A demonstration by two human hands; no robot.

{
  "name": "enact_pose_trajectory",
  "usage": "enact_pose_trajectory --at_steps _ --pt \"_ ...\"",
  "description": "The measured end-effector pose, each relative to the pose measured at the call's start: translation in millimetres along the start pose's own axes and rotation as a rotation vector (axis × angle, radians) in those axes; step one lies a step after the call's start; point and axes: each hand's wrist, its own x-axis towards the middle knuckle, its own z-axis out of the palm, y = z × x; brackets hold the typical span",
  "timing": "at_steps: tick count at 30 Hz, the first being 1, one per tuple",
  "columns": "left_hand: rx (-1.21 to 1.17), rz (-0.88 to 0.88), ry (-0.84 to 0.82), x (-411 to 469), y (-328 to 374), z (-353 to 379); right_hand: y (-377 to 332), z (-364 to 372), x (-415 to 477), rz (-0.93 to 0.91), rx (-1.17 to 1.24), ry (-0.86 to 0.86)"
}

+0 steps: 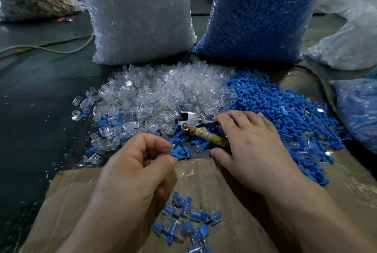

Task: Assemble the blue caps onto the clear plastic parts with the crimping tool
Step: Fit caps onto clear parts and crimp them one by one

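My left hand (138,163) pinches a small blue cap (177,154) between thumb and forefinger, just left of the crimping tool (191,122). The tool lies among the parts, its metal head pointing left and its tape-wrapped handle running under my right hand (251,144). That hand lies over the handles with its fingers spread; whether it grips them is hidden. Behind the tool a heap of clear plastic parts (155,93) spreads out, and a heap of blue caps (281,106) lies to the right. Several assembled blue-and-clear pieces (187,220) sit on the cardboard near me.
Two tall bags stand behind the heaps, one of clear parts (138,14) and one of blue caps (259,14). A smaller bag of blue pieces (359,110) is at the right. Brown cardboard (234,187) covers the near surface. A cable (47,49) runs across the dark floor at left.
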Motion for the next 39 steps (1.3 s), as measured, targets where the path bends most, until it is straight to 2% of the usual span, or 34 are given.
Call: enact_pose_trajectory --at_steps 10,15,19,22,33,39 --pt "-0.172 -0.057 0.043 1 4 2 -2 -9 1 0.01 0.067 0.086" --pt "-0.188 -0.017 0.06 5 -1 -4 0 -22 -12 -0.047 0.32 0.235" --pt "-0.151 0.025 0.064 7 -3 -11 -7 -28 -24 -0.218 0.37 0.137" --pt "-0.177 0.069 0.066 8 -2 -12 -8 -30 -27 -0.271 0.346 0.099" --pt "-0.222 0.136 0.009 5 4 -12 -4 -29 -26 -0.326 0.36 -0.008" --pt "-0.191 0.139 -0.009 6 0 -13 -9 -29 -24 -0.311 0.243 0.018"
